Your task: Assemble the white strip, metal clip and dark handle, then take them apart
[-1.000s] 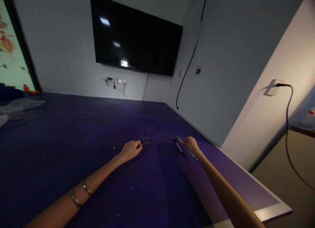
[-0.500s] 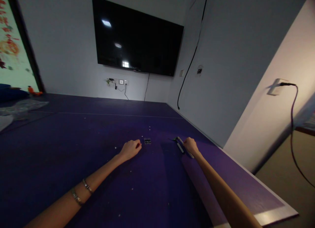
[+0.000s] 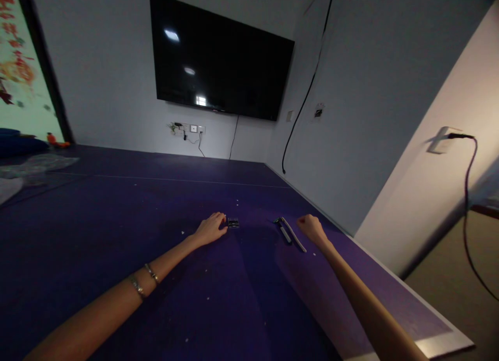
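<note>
Purple desk [image 3: 156, 278] runs back to grey walls [image 3: 97, 75]; black screen [image 3: 222, 54] mounted above its far side. Right hand [image 3: 313, 229]: 2 slim items lie just left of it, a long pale stick [image 3: 295, 237] and a shorter grey-handled tool [image 3: 286, 233]. Left hand [image 3: 210, 229]: small dark case [image 3: 233, 223] at its fingertips, contact unclear. Poses: both reach forward, left half spread, nothing seen gripped; right curled, contents hidden, can't tell.

Television [image 3: 222, 59]: large, black, on the wall [image 3: 109, 64]
Black cable [image 3: 314, 74]: hanging right of the television
Wall socket [image 3: 441, 142]: far right, dark plug [image 3: 457, 136] inserted
Clear plastic [image 3: 42, 163]: crumpled, far left
</note>
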`<control>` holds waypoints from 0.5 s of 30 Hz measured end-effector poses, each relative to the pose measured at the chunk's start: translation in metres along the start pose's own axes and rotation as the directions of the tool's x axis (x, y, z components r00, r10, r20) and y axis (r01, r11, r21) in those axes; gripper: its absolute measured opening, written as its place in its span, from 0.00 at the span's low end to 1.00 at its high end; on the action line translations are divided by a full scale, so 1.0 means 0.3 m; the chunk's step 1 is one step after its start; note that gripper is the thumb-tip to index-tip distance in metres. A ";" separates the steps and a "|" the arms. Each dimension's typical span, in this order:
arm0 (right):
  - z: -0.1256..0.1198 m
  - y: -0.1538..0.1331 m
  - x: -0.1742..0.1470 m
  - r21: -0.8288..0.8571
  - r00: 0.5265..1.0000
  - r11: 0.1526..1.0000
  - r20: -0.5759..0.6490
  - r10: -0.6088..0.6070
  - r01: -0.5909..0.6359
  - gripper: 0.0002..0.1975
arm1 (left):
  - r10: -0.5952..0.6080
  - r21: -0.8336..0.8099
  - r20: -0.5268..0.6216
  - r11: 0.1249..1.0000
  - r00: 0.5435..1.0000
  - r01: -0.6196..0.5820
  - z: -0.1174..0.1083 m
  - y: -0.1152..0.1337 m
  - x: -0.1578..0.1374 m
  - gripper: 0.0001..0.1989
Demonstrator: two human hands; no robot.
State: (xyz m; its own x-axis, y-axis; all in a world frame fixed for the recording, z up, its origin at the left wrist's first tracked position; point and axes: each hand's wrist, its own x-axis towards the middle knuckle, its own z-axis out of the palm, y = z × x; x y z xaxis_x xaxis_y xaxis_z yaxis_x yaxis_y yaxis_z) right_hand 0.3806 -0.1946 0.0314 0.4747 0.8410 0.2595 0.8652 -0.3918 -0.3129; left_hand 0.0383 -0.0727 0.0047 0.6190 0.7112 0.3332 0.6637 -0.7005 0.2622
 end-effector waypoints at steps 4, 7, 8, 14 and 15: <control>-0.037 -0.010 -0.020 0.016 0.997 0.997 -0.015 -0.071 0.071 0.13 | -0.018 -0.123 0.007 0.992 1.000 0.019 0.054 -0.022 0.054 0.18; -0.039 -0.036 -0.046 0.050 0.991 0.990 0.009 -0.132 0.131 0.12 | -0.016 -0.138 0.054 0.990 0.998 0.023 0.091 -0.023 0.084 0.24; -0.037 -0.048 -0.055 0.059 0.989 0.988 0.024 -0.145 0.144 0.12 | -0.018 -0.135 0.068 0.991 0.998 0.027 0.101 -0.021 0.091 0.25; -0.007 -0.120 -0.096 0.087 0.982 0.982 0.068 -0.175 0.169 0.11 | -0.041 -0.141 0.061 0.989 0.997 0.049 0.127 -0.014 0.101 0.23; 0.000 -0.131 -0.100 0.098 0.978 0.977 0.070 -0.196 0.189 0.11 | -0.042 -0.149 0.055 0.988 0.998 0.050 0.127 -0.014 0.100 0.21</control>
State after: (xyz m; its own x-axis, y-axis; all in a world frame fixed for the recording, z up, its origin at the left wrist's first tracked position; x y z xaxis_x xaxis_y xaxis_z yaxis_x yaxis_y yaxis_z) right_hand 0.3322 -0.2044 0.0358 0.2831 0.9256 0.2512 0.9193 -0.1872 -0.3462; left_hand 0.0700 -0.0460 -0.0208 0.6125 0.7422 0.2718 0.6236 -0.6651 0.4109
